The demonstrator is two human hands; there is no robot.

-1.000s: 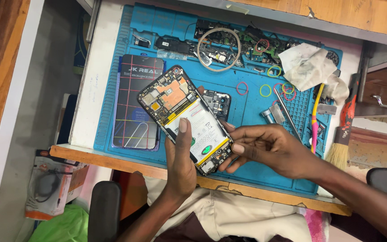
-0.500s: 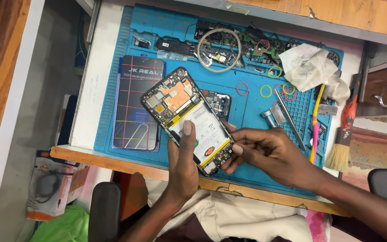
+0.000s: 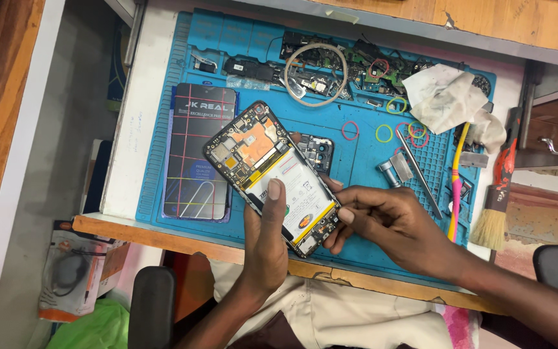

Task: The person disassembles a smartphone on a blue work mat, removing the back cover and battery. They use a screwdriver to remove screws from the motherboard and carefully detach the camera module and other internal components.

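Left hand (image 3: pixel 263 242): comes up from the near edge of the bench, its grip wrapped around the lower half of the opened phone (image 3: pixel 272 176), thumb laid flat on the white battery (image 3: pixel 294 187), fingers hidden behind the phone.
Right hand (image 3: pixel 392 226): reaches in from the right, fingertips pressed together against the phone's lower right edge, pinching at the yellow strip there; what exactly sits between them is too small to tell.
Opened phone: back cover off, tilted with its top toward the far left, held just above the blue mat (image 3: pixel 356 161) near the bench's near edge; circuit board and orange patch at the top, battery filling the middle.
Small dark part (image 3: pixel 318 152): lies on the mat just behind the phone, partly hidden by it.
Dark flat package (image 3: pixel 198 155): lies on the left part of the mat, just beside the phone.
Tweezers (image 3: pixel 418 171): on the mat right of the phone, near a small metal piece (image 3: pixel 392 171).
Rubber bands (image 3: pixel 382 132): pink and yellow loops scattered on the mat's right half.
White ring (image 3: pixel 316 74): at the mat's far edge, among loose boards and parts.
Crumpled cloth (image 3: pixel 444 97): at the mat's far right corner.
Brush (image 3: pixel 495 194): red handle, pale bristles, beyond the right edge of the mat.
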